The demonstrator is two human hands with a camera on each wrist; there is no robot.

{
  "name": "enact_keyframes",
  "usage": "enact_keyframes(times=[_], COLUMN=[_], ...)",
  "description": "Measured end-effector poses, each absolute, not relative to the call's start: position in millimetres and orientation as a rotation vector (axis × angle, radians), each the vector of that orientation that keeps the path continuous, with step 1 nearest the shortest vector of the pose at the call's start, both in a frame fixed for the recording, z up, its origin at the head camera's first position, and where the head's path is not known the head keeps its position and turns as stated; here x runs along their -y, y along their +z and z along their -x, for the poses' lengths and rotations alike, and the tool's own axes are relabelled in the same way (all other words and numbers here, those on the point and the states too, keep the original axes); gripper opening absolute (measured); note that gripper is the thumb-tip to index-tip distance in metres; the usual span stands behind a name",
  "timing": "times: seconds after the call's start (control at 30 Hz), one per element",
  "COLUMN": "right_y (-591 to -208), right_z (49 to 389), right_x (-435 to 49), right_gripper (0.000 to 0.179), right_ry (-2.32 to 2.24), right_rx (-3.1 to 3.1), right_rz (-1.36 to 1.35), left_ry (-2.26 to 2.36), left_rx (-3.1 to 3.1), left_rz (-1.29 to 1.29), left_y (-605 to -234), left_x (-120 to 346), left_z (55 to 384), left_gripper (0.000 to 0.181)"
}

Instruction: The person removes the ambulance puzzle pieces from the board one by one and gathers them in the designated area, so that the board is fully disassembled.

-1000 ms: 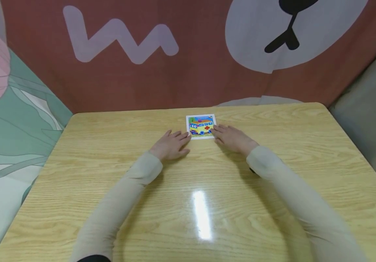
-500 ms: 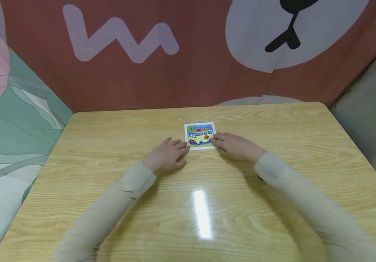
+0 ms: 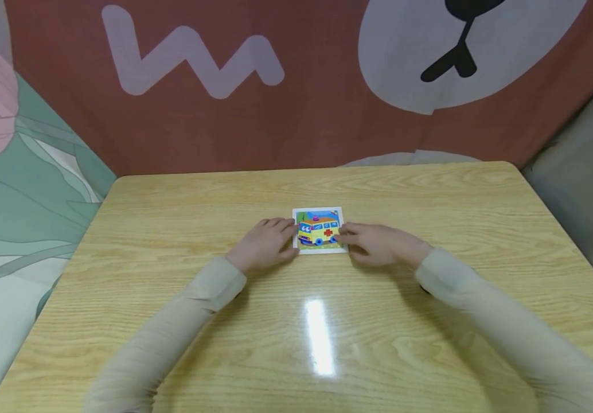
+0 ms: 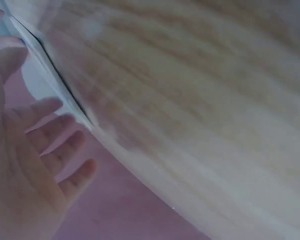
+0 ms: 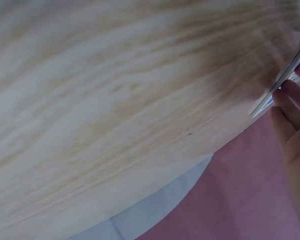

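Note:
A small picture card (image 3: 319, 230) with a white border and a yellow cartoon ambulance lies face up on the wooden table, shown in the head view. My left hand (image 3: 264, 244) is at its left edge, with the fingertips and thumb right at the border. From the right, my right hand (image 3: 383, 244) reaches to the opposite edge, and its fingertips overlap the border there. In the left wrist view the fingers (image 4: 57, 145) are spread and only lightly bent beside the card's edge. The right wrist view has the fingers (image 5: 290, 102) along the card's thin side.
The light wooden table (image 3: 198, 206) has rounded far corners. Behind it hangs a brown curtain (image 3: 317, 126) with a pale zigzag and an animal muzzle. A leaf-patterned panel (image 3: 43, 189) stands left, and light glares on the tabletop.
The picture card has slid nearer to me over the table, with both hands at its sides. The right hand has drawn back toward me, and its thumb now shows near the card.

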State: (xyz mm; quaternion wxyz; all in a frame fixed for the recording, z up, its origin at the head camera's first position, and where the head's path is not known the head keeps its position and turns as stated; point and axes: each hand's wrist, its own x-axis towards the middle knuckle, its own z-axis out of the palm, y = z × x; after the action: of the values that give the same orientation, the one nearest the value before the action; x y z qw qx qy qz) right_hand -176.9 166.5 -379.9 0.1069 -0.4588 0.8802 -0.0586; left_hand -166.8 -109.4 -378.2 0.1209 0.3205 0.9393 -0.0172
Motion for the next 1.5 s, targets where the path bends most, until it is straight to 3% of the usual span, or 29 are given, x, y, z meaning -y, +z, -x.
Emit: enact_keyframes(times=[0.23,0.57,1.07,1.5], right_y=[-373,-365,-366,-373], right_z=[170,174,211,216], right_x=[-170,-156,-108,-86], right_gripper=[0.039,0.024,0.028,0.034], right_ry=[-0.184,-0.251,-0.895,-0.875], right_rx=[-2.558,-2.642,-2.477,-2.481], right_rz=[1.354,1.228,0.566,0.613], left_ry=[0.023,0.006,0.053,0.062], left_rx=[-2.694,-2.645,-2.59,-2.539], left_rz=[-0.79,-0.77,-0.754,-0.719], left_y=[-382,-382,-385,-388], left_x=[106,104,109,108], left_z=[170,171,176,176], left_gripper=[0.086,0.091,0.092,0.092])
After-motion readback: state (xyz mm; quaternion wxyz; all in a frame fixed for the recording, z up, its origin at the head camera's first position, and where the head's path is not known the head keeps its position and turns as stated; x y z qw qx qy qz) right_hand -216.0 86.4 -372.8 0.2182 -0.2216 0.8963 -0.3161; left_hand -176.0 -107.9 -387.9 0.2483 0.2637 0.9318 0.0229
